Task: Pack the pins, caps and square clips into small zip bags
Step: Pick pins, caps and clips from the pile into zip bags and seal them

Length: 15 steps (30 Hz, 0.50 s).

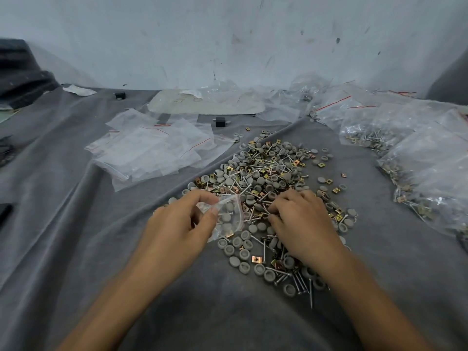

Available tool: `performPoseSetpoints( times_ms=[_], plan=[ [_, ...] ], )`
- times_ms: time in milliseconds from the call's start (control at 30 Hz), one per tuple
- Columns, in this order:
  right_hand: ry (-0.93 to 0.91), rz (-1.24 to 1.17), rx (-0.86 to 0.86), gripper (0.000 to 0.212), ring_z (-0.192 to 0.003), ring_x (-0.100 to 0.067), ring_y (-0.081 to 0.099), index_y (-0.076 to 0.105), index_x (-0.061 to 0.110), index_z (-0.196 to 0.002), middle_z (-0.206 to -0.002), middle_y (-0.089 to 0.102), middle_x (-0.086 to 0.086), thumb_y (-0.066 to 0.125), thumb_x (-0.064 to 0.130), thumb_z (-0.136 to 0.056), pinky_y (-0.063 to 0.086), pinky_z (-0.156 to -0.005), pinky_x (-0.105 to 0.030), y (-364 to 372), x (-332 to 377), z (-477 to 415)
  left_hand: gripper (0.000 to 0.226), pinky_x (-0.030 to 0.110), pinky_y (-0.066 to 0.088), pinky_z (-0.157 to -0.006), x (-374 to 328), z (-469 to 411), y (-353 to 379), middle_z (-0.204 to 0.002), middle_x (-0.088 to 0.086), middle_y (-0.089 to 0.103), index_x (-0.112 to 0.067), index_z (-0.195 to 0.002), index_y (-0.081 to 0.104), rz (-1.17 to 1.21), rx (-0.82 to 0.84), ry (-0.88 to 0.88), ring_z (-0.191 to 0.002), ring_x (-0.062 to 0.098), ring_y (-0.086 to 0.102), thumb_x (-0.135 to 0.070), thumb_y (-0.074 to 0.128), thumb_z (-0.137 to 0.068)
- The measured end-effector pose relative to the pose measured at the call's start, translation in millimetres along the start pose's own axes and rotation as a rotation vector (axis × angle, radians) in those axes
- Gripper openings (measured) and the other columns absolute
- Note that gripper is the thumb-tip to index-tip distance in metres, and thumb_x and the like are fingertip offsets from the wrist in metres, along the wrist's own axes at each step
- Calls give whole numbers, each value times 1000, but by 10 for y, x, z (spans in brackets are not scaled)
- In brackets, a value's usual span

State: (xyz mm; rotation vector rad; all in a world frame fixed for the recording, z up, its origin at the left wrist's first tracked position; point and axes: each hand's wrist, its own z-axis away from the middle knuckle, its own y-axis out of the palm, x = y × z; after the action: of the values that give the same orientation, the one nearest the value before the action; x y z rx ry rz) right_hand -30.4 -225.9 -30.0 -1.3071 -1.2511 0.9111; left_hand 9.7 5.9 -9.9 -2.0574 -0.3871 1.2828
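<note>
Grey cloth (76, 224) covers the work surface in front of you, wrinkled into long folds. In the lower middle of the frame your left hand (174, 224) pinches a small clear plastic zip bag with a red seal line (229, 219) between thumb and fingertips. The bag sits at the left edge of the loose pile, and a few caps and one gold clip show through it.

Just right of the bag, your right hand (304, 224) lies palm down on the pile. Its fingers are curled, with the tips buried among the pieces. You cannot tell from here whether they have caught anything. The two hands are near each other but do not touch.

The pile fills the centre of the frame and runs down under your right wrist. It mixes round grey plastic caps (260, 181), thin silver metal pins (301, 282) and gold square metal clips (256, 259).

A loose stack of empty clear zip bags (152, 150) lies left of centre. Filled clear bags of the same parts (417, 153) are heaped along the right edge. A small black block (219, 121) stands just above the pile.
</note>
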Motion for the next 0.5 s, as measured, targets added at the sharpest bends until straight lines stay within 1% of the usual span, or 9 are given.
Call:
performPoseSetpoints(
  times_ms=[67, 200, 333, 433, 500],
  plan=[
    [6, -4, -18, 24, -116, -22, 43, 65, 27, -114, -125, 58, 7, 48, 38, -101, 38, -99, -39, -3, 14, 24, 10, 40, 56, -69, -11, 3, 0, -71, -18, 69, -44, -106, 61, 0, 9, -2, -66, 5, 66, -45, 57, -96],
    [14, -30, -39, 22, -110, -21, 45, 63, 26, -109, -118, 59, 6, 45, 36, -102, 40, -97, -40, 2, 47, 52, 15, 40, 56, -69, -36, 9, 5, -72, -17, 69, -42, -107, 61, -2, 18, -1, -67, 4, 66, -47, 55, -95],
    [53, -115, -71, 17, -105, -18, 44, 57, 28, -103, -110, 59, 8, 41, 35, -104, 38, -95, -38, -30, 36, 56, 10, 43, 57, -69, -37, 10, -5, -71, -16, 69, -44, -106, 60, -7, 18, -3, -67, 6, 67, -44, 56, -97],
    [73, -224, -147, 13, -96, -17, 45, 54, 27, -101, -100, 60, 8, 43, 33, -104, 39, -88, -37, -78, 19, 82, 10, 43, 57, -69, -40, 9, -11, -71, -17, 69, -45, -106, 60, -8, 17, -5, -67, 5, 67, -44, 56, -97],
    [69, -343, -185, 13, -88, -14, 49, 56, 26, -101, -90, 59, 10, 45, 32, -105, 41, -78, -35, -110, 14, 96, 12, 42, 57, -70, -43, 7, -12, -71, -17, 69, -44, -107, 61, -3, 18, -9, -67, 4, 67, -45, 56, -96]
  ],
)
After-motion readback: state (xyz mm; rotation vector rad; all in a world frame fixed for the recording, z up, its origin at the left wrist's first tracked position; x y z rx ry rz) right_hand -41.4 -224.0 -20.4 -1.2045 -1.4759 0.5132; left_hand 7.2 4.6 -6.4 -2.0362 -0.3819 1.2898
